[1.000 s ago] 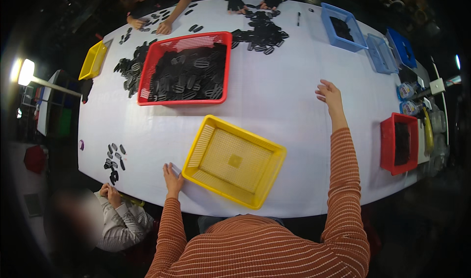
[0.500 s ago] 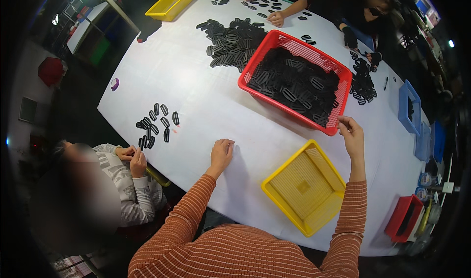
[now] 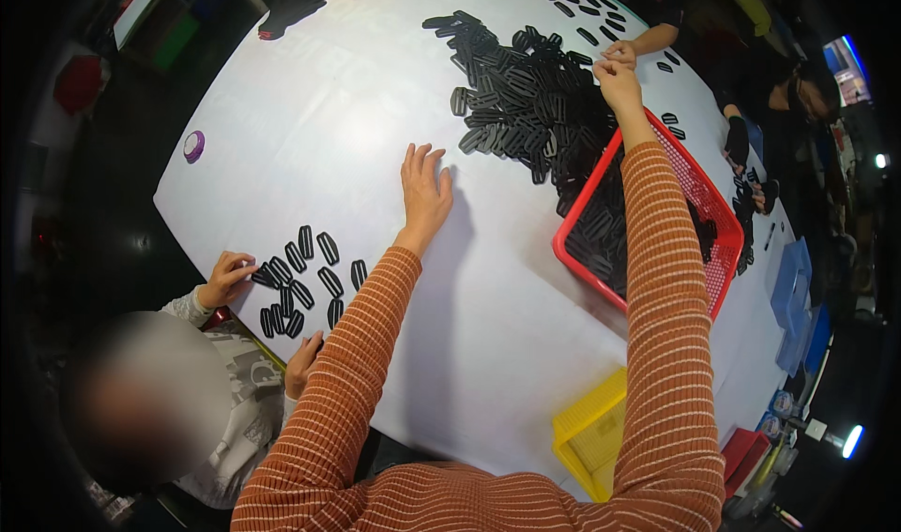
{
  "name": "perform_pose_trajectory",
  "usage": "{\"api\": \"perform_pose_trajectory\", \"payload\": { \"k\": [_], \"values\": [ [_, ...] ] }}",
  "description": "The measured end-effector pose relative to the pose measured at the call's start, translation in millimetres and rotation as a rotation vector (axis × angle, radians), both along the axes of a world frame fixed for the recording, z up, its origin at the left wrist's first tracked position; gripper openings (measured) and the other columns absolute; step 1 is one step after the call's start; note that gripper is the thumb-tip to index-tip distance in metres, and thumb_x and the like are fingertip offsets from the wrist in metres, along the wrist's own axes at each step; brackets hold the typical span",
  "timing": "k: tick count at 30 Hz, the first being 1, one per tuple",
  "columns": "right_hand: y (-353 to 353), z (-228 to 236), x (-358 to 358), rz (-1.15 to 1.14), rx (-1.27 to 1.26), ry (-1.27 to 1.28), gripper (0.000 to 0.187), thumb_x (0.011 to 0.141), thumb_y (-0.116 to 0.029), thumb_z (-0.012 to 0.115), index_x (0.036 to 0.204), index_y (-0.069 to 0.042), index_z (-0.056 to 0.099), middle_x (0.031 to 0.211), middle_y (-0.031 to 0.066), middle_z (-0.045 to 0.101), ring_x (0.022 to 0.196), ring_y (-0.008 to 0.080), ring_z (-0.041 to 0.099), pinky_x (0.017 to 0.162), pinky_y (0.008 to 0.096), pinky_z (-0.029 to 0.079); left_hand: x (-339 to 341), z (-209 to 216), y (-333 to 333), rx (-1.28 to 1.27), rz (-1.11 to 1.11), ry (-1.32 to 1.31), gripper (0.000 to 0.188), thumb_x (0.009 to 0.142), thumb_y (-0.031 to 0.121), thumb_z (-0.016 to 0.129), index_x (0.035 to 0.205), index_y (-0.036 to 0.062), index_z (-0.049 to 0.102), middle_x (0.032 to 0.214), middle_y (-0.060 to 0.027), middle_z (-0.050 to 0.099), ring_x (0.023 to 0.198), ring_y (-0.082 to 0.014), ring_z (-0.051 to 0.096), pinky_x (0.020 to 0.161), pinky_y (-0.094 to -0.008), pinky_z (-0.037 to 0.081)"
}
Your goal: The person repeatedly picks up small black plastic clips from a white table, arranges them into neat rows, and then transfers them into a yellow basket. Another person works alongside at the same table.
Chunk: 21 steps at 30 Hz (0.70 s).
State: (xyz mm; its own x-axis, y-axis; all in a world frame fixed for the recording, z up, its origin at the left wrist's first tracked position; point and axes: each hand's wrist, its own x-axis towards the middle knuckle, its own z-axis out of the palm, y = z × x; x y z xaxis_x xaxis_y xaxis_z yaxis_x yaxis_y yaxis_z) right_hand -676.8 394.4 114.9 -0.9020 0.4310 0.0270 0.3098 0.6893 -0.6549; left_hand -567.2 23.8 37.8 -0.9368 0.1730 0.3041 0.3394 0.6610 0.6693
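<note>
Left hand [image 3: 427,194]: opened, fingers loosely spread, nothing gripped; held over the white table [image 3: 310,138].
Right hand [image 3: 619,86]: fingers bent, grip cannot be told.
Black pieces [image 3: 526,100]: heaped beside and inside red basket [image 3: 696,177], presumably for shared reach.

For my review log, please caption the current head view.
Left hand spread above a white table, right hand beyond a red basket, near a heap of black slotted pieces.
</note>
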Motion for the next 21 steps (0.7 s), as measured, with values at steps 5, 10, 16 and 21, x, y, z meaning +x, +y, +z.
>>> {"api": "perform_pose_trajectory", "payload": {
  "k": [5,10,16,21],
  "values": [
    [5,-73,-61,-0.373,0.124,-0.352,0.057,0.094,-0.052,0.051,0.132,-0.01,0.059,0.144,0.0176,0.048,0.138,0.0386,0.032,0.108,0.0576,0.03,-70,-18,21,-0.043,-0.011,-0.088,0.046,0.097,0.025,0.05,0.137,0.0023,0.046,0.144,-0.0194,0.042,0.144,-0.0413,0.023,0.115,-0.0633,0.012],
    [8,-71,-53,-0.721,0.03,-0.221,0.061,0.097,-0.048,0.045,0.137,-0.003,0.051,0.137,0.0185,0.052,0.131,0.0418,0.035,0.109,0.0595,0.024,-74,-20,27,-0.095,0.043,-0.03,0.048,0.098,0.028,0.05,0.138,0.0024,0.044,0.141,-0.0184,0.046,0.142,-0.0393,0.028,0.117,-0.0602,0.012],
    [-8,-60,-20,-0.348,0.474,-0.317,0.052,0.102,-0.031,0.036,0.131,0.008,0.053,0.139,0.0153,0.051,0.129,0.0432,0.035,0.108,0.0575,0.017,-78,-32,25,-0.11,0.088,0.084,0.044,0.099,0.024,0.05,0.135,0.0001,0.046,0.138,-0.0205,0.048,0.138,-0.0411,0.033,0.116,-0.0575,0.02],
    [-1,-45,-11,-0.263,0.497,-0.468,0.052,0.103,-0.033,0.032,0.135,0.003,0.053,0.141,0.0139,0.049,0.131,0.0423,0.035,0.107,0.0579,0.022,-81,-34,22,-0.114,0.101,0.087,0.042,0.099,0.022,0.05,0.133,-0.0007,0.047,0.136,-0.0209,0.049,0.137,-0.0417,0.035,0.115,-0.0573,0.022]
  ]
}}
